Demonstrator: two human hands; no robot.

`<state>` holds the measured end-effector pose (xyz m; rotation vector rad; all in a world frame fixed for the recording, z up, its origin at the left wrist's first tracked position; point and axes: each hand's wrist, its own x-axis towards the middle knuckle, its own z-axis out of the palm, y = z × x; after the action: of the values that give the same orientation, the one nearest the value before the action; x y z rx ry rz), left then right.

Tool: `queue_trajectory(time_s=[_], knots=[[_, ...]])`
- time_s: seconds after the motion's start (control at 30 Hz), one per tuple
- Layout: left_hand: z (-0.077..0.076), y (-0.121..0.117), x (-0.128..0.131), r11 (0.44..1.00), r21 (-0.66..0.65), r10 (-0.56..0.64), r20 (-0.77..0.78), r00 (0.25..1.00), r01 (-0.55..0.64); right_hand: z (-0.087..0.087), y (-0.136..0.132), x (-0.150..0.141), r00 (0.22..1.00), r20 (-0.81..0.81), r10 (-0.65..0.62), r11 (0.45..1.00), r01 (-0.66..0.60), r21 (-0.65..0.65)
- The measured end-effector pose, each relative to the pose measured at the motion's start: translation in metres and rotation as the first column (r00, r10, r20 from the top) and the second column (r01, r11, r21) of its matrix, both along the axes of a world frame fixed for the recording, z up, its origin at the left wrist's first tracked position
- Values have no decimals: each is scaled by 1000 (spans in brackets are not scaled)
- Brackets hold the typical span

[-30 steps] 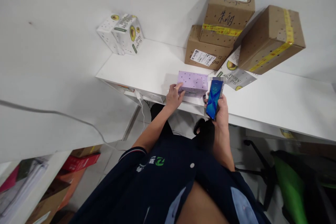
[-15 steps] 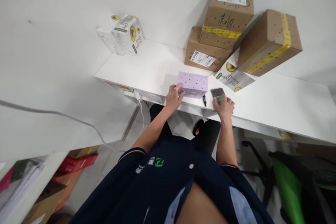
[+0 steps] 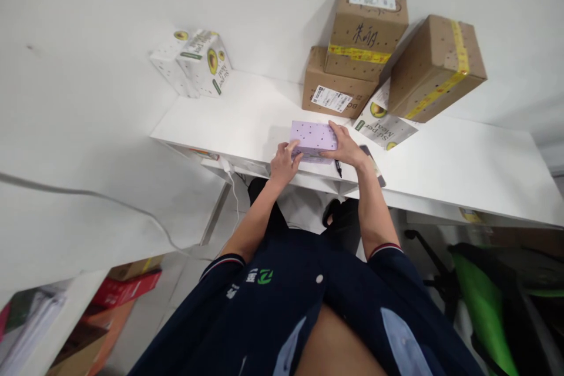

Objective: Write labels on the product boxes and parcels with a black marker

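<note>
A small lilac box point(image 3: 311, 133) with dark specks lies near the front edge of the white shelf point(image 3: 259, 111). My left hand point(image 3: 283, 164) holds its left end, thumb on the front side and a finger at the top edge. Around the right end curls my right hand point(image 3: 347, 147), fingers over the top and thumb against the front. A black marker pen point(image 3: 338, 168) lies just below the right hand. Partly covered by my right wrist, a phone point(image 3: 379, 176) rests on the shelf.
Behind the lilac box, two brown cartons point(image 3: 339, 94) are stacked against the wall. A taped carton point(image 3: 436, 70) leans on a white avocado-print box point(image 3: 383, 126) at right. Another avocado-print box point(image 3: 205, 64) stands at left. A green chair point(image 3: 480, 299) is lower right.
My right hand has left the phone and moved left onto the right end of the lilac box. The phone stays on the shelf. My left hand remains at the box's left end.
</note>
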<state>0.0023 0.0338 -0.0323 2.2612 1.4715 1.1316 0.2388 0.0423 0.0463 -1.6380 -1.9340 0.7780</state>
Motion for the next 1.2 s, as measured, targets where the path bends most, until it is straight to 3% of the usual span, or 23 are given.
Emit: queue_trajectory(time_s=[0.2, 0.33, 0.43, 0.53, 0.67, 0.8, 0.9, 0.97, 1.1, 1.2], knots=[[-3, 5, -10, 999, -42, 28, 109, 994, -23, -5, 11, -6, 1000, -10, 26, 999, -26, 22], [-8, 11, -22, 997, -53, 66, 196, 978, -56, -12, 37, -7, 999, -10, -30, 994, 31, 106], [-9, 20, -38, 990, -76, 130, 212, 969, -117, -15, 64, 0, 989, 28, -144, 971, 135, 197], [-6, 35, -58, 977, -99, 209, 219, 953, -191, -16, 82, 11, 948, 50, -316, 912, 289, 291], [4, 72, -84, 953, -132, 297, 241, 924, -272, -19, 75, 15, 869, -21, -494, 815, 471, 337], [25, 123, -108, 897, -176, 439, 238, 867, -406, -37, 34, -17, 878, -94, -470, 809, 471, 353], [51, 167, -123, 827, -220, 560, 223, 798, -518, -60, -1, -54, 970, -85, -230, 928, 244, 280], [71, 196, -133, 799, -238, 597, 210, 774, -552, -74, -17, -73, 987, -80, -141, 956, 157, 248], [109, 244, -158, 766, -254, 628, 97, 772, -591, -89, -30, -86, 971, -115, -207, 932, 232, 280], [126, 265, -176, 740, -272, 618, -88, 781, -616, -89, -31, -84, 967, -142, -213, 923, 247, 295]])
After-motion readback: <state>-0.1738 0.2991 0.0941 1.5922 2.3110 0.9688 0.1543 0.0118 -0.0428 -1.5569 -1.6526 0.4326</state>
